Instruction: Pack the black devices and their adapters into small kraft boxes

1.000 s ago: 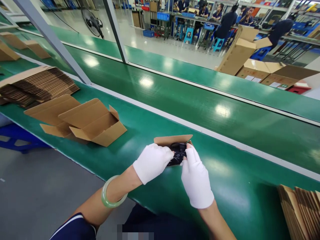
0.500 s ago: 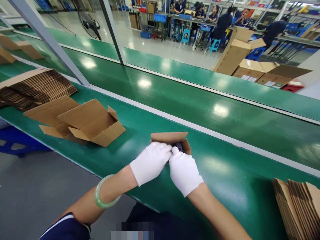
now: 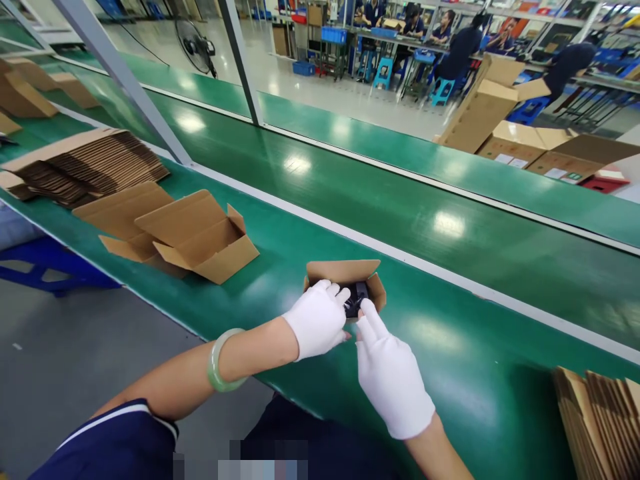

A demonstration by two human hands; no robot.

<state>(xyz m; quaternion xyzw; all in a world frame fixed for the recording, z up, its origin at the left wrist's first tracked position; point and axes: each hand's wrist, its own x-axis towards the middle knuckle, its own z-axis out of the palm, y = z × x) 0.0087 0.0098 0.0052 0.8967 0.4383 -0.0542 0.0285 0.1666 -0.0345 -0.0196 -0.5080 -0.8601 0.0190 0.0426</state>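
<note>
A small open cardboard box [image 3: 344, 271] stands on the green bench with its lid flap raised at the back. Inside lies a black object [image 3: 359, 293], partly covered by fingers, so its kind is unclear. My left hand [image 3: 320, 320], in a white glove with bare fingertips, is closed over the front left of the box. Its fingers reach into the opening and its thumb is low in front. My right hand [image 3: 393, 373], gloved alike, has its fingers together at the front right edge, beside the black object; whatever they pinch is hidden.
Two open cardboard boxes [image 3: 220, 257] overlap on the left, before a stack of flattened cartons [image 3: 100, 163]. More folded cartons [image 3: 597, 420] lie at the lower right. Behind a white rail runs a green conveyor belt [image 3: 360, 187]. Metal posts [image 3: 243, 63] rise there; people sit farther back.
My right hand has drawn back toward me and right, apart from the left hand. More of the black object shows in the box. The view has shifted slightly.
</note>
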